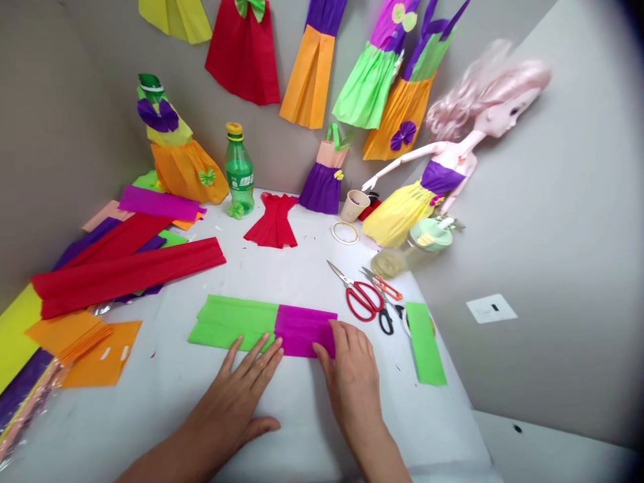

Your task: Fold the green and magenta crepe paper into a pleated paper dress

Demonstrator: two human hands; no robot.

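A green crepe paper piece (226, 320) lies flat on the white table, joined end to end with a magenta crepe paper piece (302, 329). My left hand (241, 382) is open, its fingers spread and their tips resting on the lower edge near the seam. At the far right end of the magenta paper, my right hand (352, 369) curls its thumb and fingers onto the edge. What its fingertips do under the hand is partly hidden. Red-handled scissors (363, 300) lie beyond my right hand, beside orange-handled snips (387, 287).
Red crepe strips (131, 276) and orange folded paper (100, 355) pile up at left. A green strip (426, 343) lies at right over a tape roll. Behind stand a green bottle (239, 171), a paper cup (355, 205), a jar (407, 255) and a doll (443, 181). Paper dresses hang on the wall.
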